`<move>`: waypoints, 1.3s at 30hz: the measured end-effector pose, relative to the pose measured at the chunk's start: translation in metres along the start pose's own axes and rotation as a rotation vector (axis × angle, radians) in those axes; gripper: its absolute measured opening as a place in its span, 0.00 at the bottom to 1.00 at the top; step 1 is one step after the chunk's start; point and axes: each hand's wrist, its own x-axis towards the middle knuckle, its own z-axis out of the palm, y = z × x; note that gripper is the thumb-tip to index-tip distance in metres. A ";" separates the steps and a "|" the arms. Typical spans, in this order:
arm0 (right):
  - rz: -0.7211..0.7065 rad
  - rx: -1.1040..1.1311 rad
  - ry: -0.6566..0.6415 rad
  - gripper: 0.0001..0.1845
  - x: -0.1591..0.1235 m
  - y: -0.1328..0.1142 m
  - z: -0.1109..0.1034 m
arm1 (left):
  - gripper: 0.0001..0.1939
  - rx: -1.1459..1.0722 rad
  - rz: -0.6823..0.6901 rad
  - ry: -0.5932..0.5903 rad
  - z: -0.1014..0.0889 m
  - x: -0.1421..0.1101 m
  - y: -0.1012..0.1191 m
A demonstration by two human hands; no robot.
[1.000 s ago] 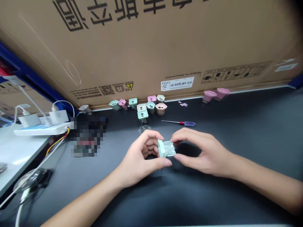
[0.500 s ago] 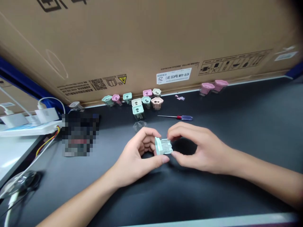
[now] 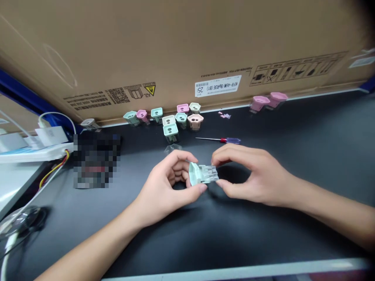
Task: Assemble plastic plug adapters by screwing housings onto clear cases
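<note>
Both hands meet over the dark table mat point(image 3: 293, 148) around one pale green plastic plug part point(image 3: 202, 174). My left hand point(image 3: 168, 185) pinches its flat green face between thumb and forefinger. My right hand point(image 3: 252, 175) pinches the clear ribbed end from the right with thumb and forefinger tips. The part is held just above the mat, tilted a little.
Several green, pink and beige plug parts point(image 3: 171, 119) stand in a cluster by the big cardboard box point(image 3: 187, 50); two pink ones point(image 3: 266, 100) sit further right. A small red-handled screwdriver point(image 3: 222, 139) lies behind my hands. A white power strip point(image 3: 35, 150) with cables is at left.
The view has shifted down and slightly right. My hands keep their grip on the green part, which has tilted a little, its clear end now pointing more to the right.
</note>
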 end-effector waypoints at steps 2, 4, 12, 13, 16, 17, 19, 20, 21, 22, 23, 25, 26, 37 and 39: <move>0.001 -0.004 0.003 0.12 0.001 0.000 0.000 | 0.22 -0.011 0.007 0.000 0.000 0.000 0.000; 0.010 -0.001 0.001 0.13 0.001 0.000 0.000 | 0.22 -0.027 0.008 -0.004 -0.002 -0.001 0.001; 0.030 0.035 -0.026 0.15 0.001 0.001 -0.001 | 0.25 -0.155 -0.020 -0.042 -0.005 0.002 0.000; 0.028 0.035 -0.027 0.14 0.000 0.000 -0.001 | 0.25 -0.160 -0.014 -0.045 -0.005 0.001 -0.001; 0.018 0.038 -0.023 0.13 -0.001 -0.002 -0.001 | 0.24 -0.166 -0.005 -0.056 -0.004 0.001 -0.002; 0.018 0.040 -0.022 0.13 -0.001 -0.002 -0.001 | 0.24 -0.168 -0.006 -0.062 -0.004 0.001 -0.002; 0.021 0.044 -0.017 0.13 -0.001 -0.002 0.000 | 0.24 -0.164 0.001 -0.068 -0.005 0.001 -0.002; 0.022 0.046 -0.015 0.12 -0.001 -0.003 0.000 | 0.24 -0.150 0.010 -0.073 -0.005 0.001 -0.001; 0.024 0.048 -0.013 0.12 -0.001 -0.002 0.000 | 0.24 -0.126 0.021 -0.078 -0.006 0.001 -0.001; 0.025 0.050 -0.012 0.12 -0.001 -0.002 0.001 | 0.25 -0.091 0.032 -0.085 -0.006 0.001 0.000; 0.027 0.053 -0.013 0.12 -0.001 -0.002 0.001 | 0.27 -0.046 0.047 -0.092 -0.007 0.001 0.000; 0.033 0.056 -0.017 0.12 0.000 -0.002 0.001 | 0.28 0.065 0.081 -0.098 -0.008 0.000 0.002; 0.034 0.056 -0.020 0.12 0.000 -0.002 0.001 | 0.28 0.123 0.101 -0.094 -0.008 -0.001 0.004; 0.023 0.053 -0.043 0.12 -0.001 -0.006 0.002 | 0.20 0.462 0.231 -0.081 -0.008 -0.007 0.014; 0.021 0.049 -0.040 0.11 -0.001 -0.006 0.002 | 0.19 0.472 0.231 -0.087 -0.008 -0.008 0.015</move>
